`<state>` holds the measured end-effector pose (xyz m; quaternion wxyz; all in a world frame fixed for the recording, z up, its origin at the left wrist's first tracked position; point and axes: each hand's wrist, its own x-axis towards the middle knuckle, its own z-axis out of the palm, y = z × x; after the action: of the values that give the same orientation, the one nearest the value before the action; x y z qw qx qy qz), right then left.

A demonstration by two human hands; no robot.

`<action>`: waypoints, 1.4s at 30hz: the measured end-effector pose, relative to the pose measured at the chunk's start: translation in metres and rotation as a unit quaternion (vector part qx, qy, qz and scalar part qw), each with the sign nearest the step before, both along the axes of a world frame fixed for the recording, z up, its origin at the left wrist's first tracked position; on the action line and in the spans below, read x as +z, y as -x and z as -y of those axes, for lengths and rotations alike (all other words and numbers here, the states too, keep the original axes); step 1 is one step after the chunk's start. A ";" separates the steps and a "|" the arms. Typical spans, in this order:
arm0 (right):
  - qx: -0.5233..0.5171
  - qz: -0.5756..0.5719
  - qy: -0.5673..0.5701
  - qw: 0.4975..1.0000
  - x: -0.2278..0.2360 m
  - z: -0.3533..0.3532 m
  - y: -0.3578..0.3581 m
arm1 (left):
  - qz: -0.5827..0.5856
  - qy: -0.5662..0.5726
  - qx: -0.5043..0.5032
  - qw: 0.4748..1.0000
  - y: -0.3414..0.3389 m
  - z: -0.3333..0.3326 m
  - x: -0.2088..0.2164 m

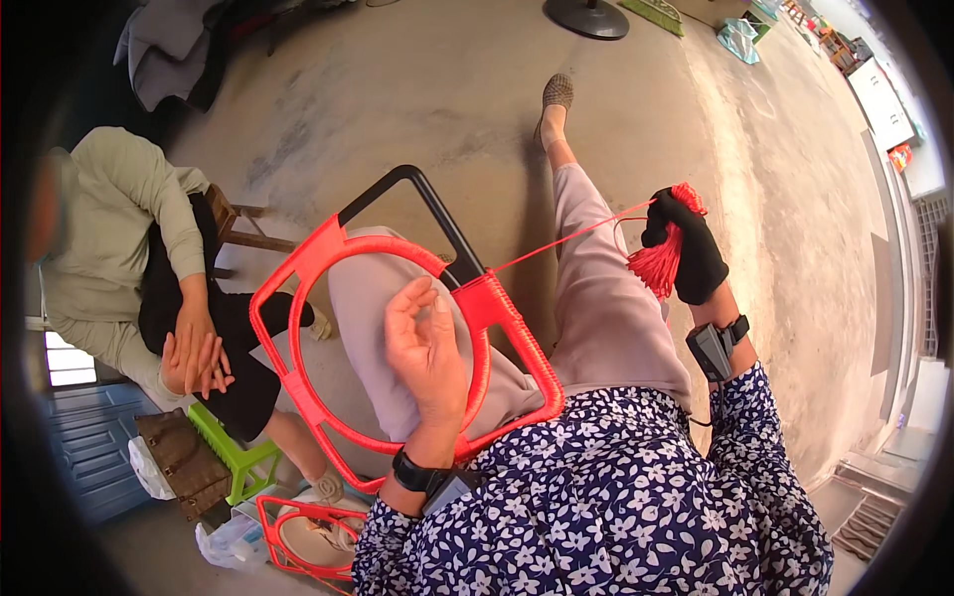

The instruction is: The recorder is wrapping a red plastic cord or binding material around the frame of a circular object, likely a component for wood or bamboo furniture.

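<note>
A rounded rectangular frame with a ring inside it (315, 248) rests tilted on my lap. Red cord wraps most of it; one corner and part of a side show bare black. My bare left hand (425, 343) is raised over the ring's opening, fingers loosely bent, with no object visible in it; its forearm crosses the ring's lower part. Out to the right, my right hand (699, 248) wears a black glove and grips a bundle of red cord (656, 262). From it a taut red strand (571, 238) runs to the frame's wrapped side.
Another person (119, 219) sits at left, hands folded on a knee. Beside them stand a green stool (234, 452) and a brown bag (184, 467). A second red-wrapped frame (298, 531) lies at lower left. A round black base (586, 17) stands on the concrete floor ahead.
</note>
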<state>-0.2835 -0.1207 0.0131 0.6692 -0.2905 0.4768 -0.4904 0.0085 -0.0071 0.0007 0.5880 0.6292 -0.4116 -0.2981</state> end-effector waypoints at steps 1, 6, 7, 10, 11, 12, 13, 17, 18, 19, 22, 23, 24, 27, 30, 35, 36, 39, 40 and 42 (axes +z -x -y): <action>0.006 0.015 0.021 1.000 0.003 -0.003 0.000 | 0.000 0.001 -0.001 1.000 0.001 0.001 0.004; 0.048 -0.009 0.101 0.994 0.039 -0.022 0.000 | 0.264 0.093 -0.120 0.952 0.015 0.024 0.034; 0.048 -0.008 0.102 0.994 0.048 -0.025 -0.002 | 0.338 0.133 -0.156 0.919 0.020 0.029 0.035; 0.094 -0.009 0.149 0.984 0.062 -0.031 -0.009 | 0.316 0.139 -0.203 0.916 0.035 0.039 0.029; 0.094 -0.009 0.149 0.984 0.067 -0.032 -0.009 | 0.292 0.139 -0.233 0.917 0.039 0.040 0.028; 0.113 -0.045 0.151 0.981 0.072 -0.034 -0.010 | 0.237 0.120 -0.249 0.931 0.043 0.038 0.029; 0.133 -0.080 0.154 0.976 0.076 -0.036 -0.012 | 0.239 0.119 -0.247 0.932 0.043 0.038 0.026; 0.060 -0.055 0.160 0.984 0.056 -0.027 -0.002 | 0.256 0.163 -0.252 0.919 0.041 0.039 0.022; 0.060 -0.067 0.176 0.980 0.043 -0.023 0.005 | 0.290 0.181 -0.224 0.913 0.037 0.041 0.023; 0.061 -0.068 0.175 0.980 0.036 -0.018 0.008 | 0.321 0.198 -0.199 0.905 0.034 0.043 0.022; 0.053 -0.181 0.077 0.979 0.001 0.006 0.015 | 0.320 0.134 -0.092 0.933 0.022 0.029 0.031; 0.051 -0.179 0.077 0.979 -0.009 0.006 0.015 | 0.283 0.085 -0.013 0.955 0.021 0.024 0.032; 0.046 -0.207 0.025 0.977 -0.016 0.007 0.014 | 0.293 0.069 -0.007 0.954 0.014 0.020 0.030; 0.092 -0.236 0.010 0.967 -0.033 0.006 -0.007 | -0.078 -0.032 -0.028 0.996 0.006 0.002 0.006; 0.243 -0.196 0.055 0.948 -0.010 -0.007 -0.057 | -0.211 -0.072 -0.064 0.973 0.007 -0.004 0.010; 0.348 0.017 0.005 0.937 -0.013 -0.027 -0.107 | -0.290 -0.098 -0.082 0.948 0.012 0.001 0.008; 0.408 -0.038 -0.006 0.912 -0.024 -0.024 -0.101 | -0.316 -0.091 -0.087 0.940 0.013 0.002 0.008; 0.450 -0.094 -0.036 0.887 -0.026 -0.021 -0.089 | -0.351 -0.098 -0.102 0.926 0.011 0.001 0.012; 0.400 -0.006 -0.016 0.916 -0.021 -0.020 -0.089 | -0.358 -0.113 -0.116 0.919 0.011 0.001 0.013; 0.299 0.136 -0.062 0.942 -0.005 -0.021 -0.093 | -0.348 -0.128 -0.123 0.921 0.009 -0.002 0.013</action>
<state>-0.1908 -0.0995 0.0082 0.8601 -0.3084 0.3016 -0.2722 -0.0009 -0.0054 0.0135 0.5674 0.5005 -0.2136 -0.6180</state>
